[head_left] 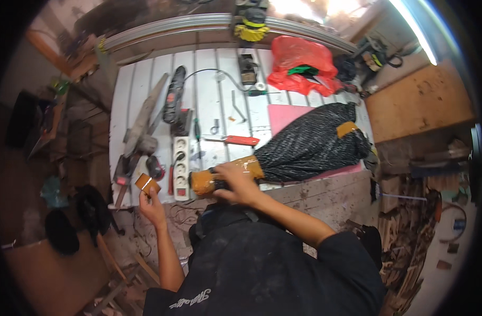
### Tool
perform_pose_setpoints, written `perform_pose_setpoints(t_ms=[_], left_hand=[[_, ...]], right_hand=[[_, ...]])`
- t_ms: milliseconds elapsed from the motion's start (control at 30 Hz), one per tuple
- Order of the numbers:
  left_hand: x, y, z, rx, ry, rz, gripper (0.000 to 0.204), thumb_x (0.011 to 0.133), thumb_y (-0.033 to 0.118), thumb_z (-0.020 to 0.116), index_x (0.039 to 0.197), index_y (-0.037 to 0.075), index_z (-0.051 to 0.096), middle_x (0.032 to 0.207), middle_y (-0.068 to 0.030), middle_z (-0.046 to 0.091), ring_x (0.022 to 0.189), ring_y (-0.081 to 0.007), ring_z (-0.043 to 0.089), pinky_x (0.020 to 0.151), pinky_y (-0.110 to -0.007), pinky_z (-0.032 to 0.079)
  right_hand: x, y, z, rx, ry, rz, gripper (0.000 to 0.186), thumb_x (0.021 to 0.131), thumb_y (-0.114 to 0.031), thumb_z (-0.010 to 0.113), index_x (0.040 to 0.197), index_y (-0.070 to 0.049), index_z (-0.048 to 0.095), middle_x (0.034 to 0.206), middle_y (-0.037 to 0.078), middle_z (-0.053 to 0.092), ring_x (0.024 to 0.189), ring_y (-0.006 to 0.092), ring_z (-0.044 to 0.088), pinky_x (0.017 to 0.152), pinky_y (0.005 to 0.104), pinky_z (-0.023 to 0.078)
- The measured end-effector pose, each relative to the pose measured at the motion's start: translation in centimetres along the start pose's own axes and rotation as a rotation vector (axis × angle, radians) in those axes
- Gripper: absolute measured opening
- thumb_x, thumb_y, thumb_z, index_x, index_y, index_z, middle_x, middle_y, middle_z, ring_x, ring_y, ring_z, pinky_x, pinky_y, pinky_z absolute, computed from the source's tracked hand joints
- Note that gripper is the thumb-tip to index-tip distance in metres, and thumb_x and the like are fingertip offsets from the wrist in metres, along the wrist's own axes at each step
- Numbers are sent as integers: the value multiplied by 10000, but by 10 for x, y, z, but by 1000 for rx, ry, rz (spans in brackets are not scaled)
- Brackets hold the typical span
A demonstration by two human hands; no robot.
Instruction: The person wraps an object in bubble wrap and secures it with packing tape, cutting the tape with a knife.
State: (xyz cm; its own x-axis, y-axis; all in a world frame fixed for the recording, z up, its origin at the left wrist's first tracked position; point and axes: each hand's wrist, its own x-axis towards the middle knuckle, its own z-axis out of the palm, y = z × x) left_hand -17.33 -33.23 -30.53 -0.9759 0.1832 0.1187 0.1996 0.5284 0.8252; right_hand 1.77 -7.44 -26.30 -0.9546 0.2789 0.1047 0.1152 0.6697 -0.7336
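Black-wrapped bundle (304, 145), long and bulky, lies across the near edge of the white slatted workbench (209, 100), its wide end resting on a pink sheet (285, 118) and its narrow end pointing to my left. I have my right hand (235, 181) clamped over that narrow end, fingers curled around it where brown tape (220, 176) already covers the wrap. A second patch of the same tape sits near the wide end (348, 128). My left hand (152, 206) is raised just off the bench edge, fingers pinching a small roll of brown tape (147, 184), held apart from the bundle.

Judging from this, the wrapping is well along: the black plastic covers the whole length and the narrow end is bound. What seems left is the stretch between the two taped spots, where the plastic looks loose, though the fisheye bend makes that hard to be sure of.

Near my hands I see a white power strip (181, 166) just beside the taped end, a red-handled utility knife (240, 140) a little behind it, a screwdriver (196, 130), and a dark power tool (174, 95) further back. A red plastic bag (299, 63) sits at the far side of the bench.
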Motion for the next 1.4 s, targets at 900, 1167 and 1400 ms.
perform_pose_setpoints(t_ms=[900, 1167, 1400], left_hand=[[-136, 314, 163, -801, -814, -609, 298, 1059, 255, 563, 1241, 23, 608, 1099, -69, 723, 891, -133, 735, 778, -250, 608], [-168, 324, 201, -886, -985, -543, 334, 958, 78, 656, 1272, -15, 594, 1093, -49, 723, 907, -63, 694, 823, -194, 551], [-183, 335, 221, -757, -899, -557, 485, 881, -41, 658, 1356, -46, 558, 1108, -54, 726, 963, -85, 690, 860, -231, 548]], right_hand=[[-33, 80, -256, -40, 15, -602, 213, 737, -151, 836, 925, -101, 747, 914, 20, 690, 833, 232, 642, 735, 370, 519], [-43, 128, -276, 41, -125, -599, 144, 833, -151, 702, 883, -29, 645, 840, 134, 633, 814, 324, 637, 735, 434, 518], [-47, 153, -292, 547, -394, -17, 226, 976, -208, 639, 1026, 1, 708, 911, 143, 677, 861, 290, 685, 809, 386, 542]])
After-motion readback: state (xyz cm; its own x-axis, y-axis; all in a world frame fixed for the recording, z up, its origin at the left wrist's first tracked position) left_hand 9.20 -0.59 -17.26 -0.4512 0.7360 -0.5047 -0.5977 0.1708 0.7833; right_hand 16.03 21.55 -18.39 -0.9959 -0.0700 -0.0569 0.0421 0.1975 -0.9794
